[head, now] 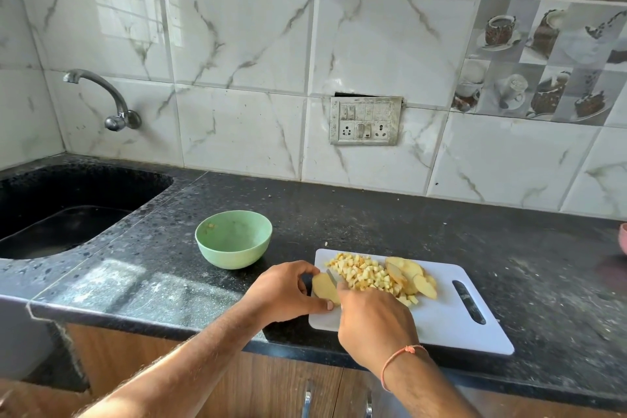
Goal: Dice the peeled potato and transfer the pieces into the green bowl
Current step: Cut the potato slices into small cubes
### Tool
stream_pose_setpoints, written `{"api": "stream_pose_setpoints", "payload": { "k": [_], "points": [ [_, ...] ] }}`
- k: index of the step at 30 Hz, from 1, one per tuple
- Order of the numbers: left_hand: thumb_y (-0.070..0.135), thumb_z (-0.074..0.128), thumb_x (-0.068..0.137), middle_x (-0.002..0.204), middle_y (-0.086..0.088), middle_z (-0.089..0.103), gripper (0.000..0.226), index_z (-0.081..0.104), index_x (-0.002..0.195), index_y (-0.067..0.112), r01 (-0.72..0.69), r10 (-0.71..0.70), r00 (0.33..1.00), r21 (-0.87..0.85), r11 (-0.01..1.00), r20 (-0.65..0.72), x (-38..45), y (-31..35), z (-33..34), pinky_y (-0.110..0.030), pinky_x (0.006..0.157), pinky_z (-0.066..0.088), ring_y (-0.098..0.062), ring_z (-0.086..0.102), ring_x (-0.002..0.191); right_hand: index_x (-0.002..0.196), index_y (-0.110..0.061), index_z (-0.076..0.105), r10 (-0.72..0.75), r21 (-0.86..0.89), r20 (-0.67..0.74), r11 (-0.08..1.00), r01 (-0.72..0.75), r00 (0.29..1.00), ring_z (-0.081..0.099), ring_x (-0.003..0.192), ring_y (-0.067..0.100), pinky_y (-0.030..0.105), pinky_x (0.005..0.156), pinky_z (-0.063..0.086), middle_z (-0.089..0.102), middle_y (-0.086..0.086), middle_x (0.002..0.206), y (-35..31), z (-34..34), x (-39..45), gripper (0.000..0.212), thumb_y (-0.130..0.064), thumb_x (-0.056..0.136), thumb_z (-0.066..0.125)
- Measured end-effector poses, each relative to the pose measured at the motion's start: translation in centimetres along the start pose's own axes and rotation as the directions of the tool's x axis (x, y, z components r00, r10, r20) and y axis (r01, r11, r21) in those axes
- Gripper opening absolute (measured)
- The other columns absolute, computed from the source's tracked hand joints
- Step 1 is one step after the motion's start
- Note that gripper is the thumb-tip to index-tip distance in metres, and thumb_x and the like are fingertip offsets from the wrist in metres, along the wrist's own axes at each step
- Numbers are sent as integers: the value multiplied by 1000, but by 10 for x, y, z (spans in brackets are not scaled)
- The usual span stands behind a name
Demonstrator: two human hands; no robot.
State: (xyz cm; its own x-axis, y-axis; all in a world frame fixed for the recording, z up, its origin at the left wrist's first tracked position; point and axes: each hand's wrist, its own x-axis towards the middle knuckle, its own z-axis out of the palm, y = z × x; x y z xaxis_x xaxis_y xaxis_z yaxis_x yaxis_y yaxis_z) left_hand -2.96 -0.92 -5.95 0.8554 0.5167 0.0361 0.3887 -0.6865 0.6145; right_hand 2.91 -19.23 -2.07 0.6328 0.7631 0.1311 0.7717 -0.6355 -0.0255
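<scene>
The right hand [375, 322], nearest the camera, is curled around a knife [334, 279], whose blade is laid against a potato slice [325, 288]. The slice is pinched between thumb and fingers of the left hand [283, 292] at the near left corner of the cutting board [451, 322]; its long axis runs from near right to far left. Just beyond the right hand, diced pieces [361, 273] and further slices [412, 276] are heaped. Beyond the left hand, the green bowl [234, 239] is seen upright on the counter [373, 217].
</scene>
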Motion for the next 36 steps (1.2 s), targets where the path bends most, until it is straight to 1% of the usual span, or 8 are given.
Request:
{"api": "stream_pose_setpoints", "payload": {
  "k": [6, 12, 17, 21, 23, 27, 32, 36],
  "points": [
    [70, 84, 67, 85, 15, 68, 69, 63, 128, 46, 0, 0, 1000, 23, 1000, -15, -4, 3, 0, -17, 56, 39, -1, 62, 72, 158, -31, 33, -25, 44, 59, 999, 22, 998, 65, 101, 26, 37, 77, 52, 70, 5, 110, 10, -2, -27, 62, -12, 100, 42],
    [71, 84, 66, 84, 14, 69, 69, 63, 127, 46, 7, -7, 1000, 15, 1000, -15, -4, 3, 1, -17, 54, 39, -1, 62, 69, 162, -30, 21, -41, 79, 101, 996, 33, 994, 67, 96, 26, 36, 73, 49, 70, 6, 107, 19, -9, -61, 60, -23, 105, 39],
    [74, 84, 63, 81, 13, 70, 73, 64, 126, 45, 2, -2, 1000, -11, 1000, 1, -2, -1, 0, -17, 53, 38, 0, 58, 64, 161, -35, 17, 31, 74, 118, 996, -40, 993, 68, 102, 26, 37, 85, 55, 68, 5, 115, 20, -17, -72, 59, -34, 105, 37],
    [66, 90, 65, 75, 10, 71, 76, 63, 131, 40, 6, 7, 997, -167, 986, 80, 2, -9, -2, -25, 52, 50, -4, 61, 56, 162, -38, 17, 35, 127, -26, 991, -31, 999, 57, 74, 18, 23, 59, 43, 59, -3, 85, 20, -20, -70, 57, -34, 107, 33],
    [55, 93, 68, 75, 8, 71, 75, 62, 134, 36, 9, 18, 994, -238, 971, 111, 2, -14, -3, -28, 53, 52, -7, 61, 56, 161, -36, 23, 21, 130, -81, 992, -11, 996, 54, 71, 14, 19, 51, 32, 61, -5, 85, 17, -21, -61, 56, -31, 107, 34],
    [47, 94, 68, 72, 8, 69, 70, 65, 132, 36, -23, 46, 994, -231, 973, 95, 3, -17, 0, -30, 53, 55, -7, 61, 56, 158, -31, 35, 34, 146, -83, 989, -22, 996, 65, 84, 16, 30, 69, 57, 70, -2, 98, 7, -17, -35, 52, -26, 106, 40],
    [48, 93, 67, 70, 11, 67, 68, 66, 129, 39, -20, 40, 996, -235, 972, 82, 5, -19, 2, -29, 53, 55, -6, 59, 54, 152, -27, 45, 27, 93, -54, 995, -22, 998, 66, 92, 20, 32, 73, 56, 71, 0, 102, -7, -12, -10, 49, -21, 104, 47],
    [49, 93, 65, 70, 11, 68, 63, 69, 122, 41, -14, 36, 996, -254, 967, 80, 6, -18, 2, -32, 56, 58, -7, 60, 56, 157, -26, 37, 14, -11, 3, 1000, -14, 1000, 66, 100, 25, 37, 77, 56, 70, 5, 107, -16, -8, 1, 58, -19, 101, 48]
  ]
}}
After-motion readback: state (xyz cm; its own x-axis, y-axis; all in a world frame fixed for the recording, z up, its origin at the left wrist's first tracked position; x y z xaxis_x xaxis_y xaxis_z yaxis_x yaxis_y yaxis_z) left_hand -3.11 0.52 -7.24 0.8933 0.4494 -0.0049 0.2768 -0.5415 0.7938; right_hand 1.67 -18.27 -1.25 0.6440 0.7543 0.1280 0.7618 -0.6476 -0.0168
